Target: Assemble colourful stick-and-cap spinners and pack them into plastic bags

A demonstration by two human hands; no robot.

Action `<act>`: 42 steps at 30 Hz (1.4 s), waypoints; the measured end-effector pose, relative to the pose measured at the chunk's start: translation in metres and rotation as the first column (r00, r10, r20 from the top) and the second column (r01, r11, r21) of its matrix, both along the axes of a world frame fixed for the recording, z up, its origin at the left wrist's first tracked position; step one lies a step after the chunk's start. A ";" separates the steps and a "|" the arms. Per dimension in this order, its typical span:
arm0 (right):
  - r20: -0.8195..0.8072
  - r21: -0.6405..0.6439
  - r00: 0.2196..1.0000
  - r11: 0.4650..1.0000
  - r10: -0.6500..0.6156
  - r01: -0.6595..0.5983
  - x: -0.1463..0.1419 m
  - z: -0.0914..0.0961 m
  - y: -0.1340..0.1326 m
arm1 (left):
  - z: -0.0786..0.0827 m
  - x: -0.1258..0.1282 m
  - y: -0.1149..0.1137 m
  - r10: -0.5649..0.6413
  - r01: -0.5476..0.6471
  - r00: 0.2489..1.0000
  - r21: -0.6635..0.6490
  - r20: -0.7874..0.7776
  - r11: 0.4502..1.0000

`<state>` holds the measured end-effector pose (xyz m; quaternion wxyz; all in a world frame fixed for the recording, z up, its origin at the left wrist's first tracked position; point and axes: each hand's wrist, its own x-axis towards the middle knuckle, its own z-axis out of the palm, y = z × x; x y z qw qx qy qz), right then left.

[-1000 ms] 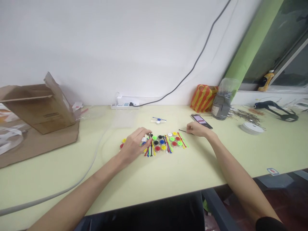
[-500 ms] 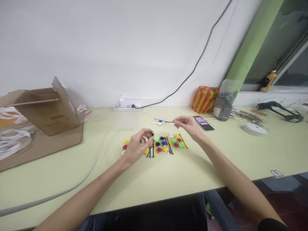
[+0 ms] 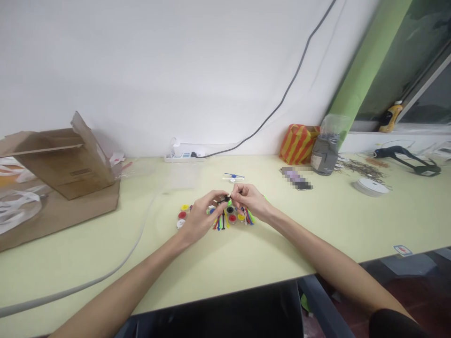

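Over the table (image 3: 218, 267), your left hand (image 3: 203, 212) and right hand (image 3: 251, 199) pinch a black part (image 3: 226, 199), probably light, stiff plastic, best held by its middle.

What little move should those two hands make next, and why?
Perhaps press the small dark parts gently together: the left hand and right hand pinch them close to each other, and beyond, the white arrow appears to sit on a round base.

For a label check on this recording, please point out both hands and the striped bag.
Left hand (image 3: 200, 214), head view: back of the hand.
Right hand (image 3: 252, 200), head view: back of the hand.
Striped bag (image 3: 296, 144), head view: front side.
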<state>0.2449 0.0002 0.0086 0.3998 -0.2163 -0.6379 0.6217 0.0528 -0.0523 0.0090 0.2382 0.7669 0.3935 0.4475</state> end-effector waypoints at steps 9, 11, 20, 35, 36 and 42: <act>-0.011 -0.167 0.975 0.961 0.221 -0.220 0.005 0.001 -0.002 | 0.002 0.003 -0.006 -0.038 0.038 0.999 0.013 0.025 0.999; -0.017 -0.190 0.967 0.949 0.254 -0.252 0.006 0.000 -0.002 | 0.002 0.004 -0.008 -0.044 0.044 0.998 0.005 0.048 0.999; -0.053 -0.208 0.965 0.943 0.256 -0.261 0.006 -0.003 -0.004 | 0.004 0.011 -0.012 -0.067 0.077 0.984 -0.058 0.163 0.995; 0.032 0.042 0.994 0.994 -0.102 0.100 -0.004 0.011 -0.020 | 0.010 0.006 -0.011 0.004 -0.009 0.984 0.030 0.177 0.999; 0.007 0.172 0.978 0.964 -0.209 0.205 -0.005 0.014 -0.022 | 0.011 0.007 -0.011 0.021 -0.022 0.977 0.004 0.214 1.000; -0.057 0.747 0.890 0.572 -0.453 0.338 -0.009 0.016 -0.027 | 0.008 0.003 -0.007 0.040 -0.023 0.958 -0.065 0.284 0.998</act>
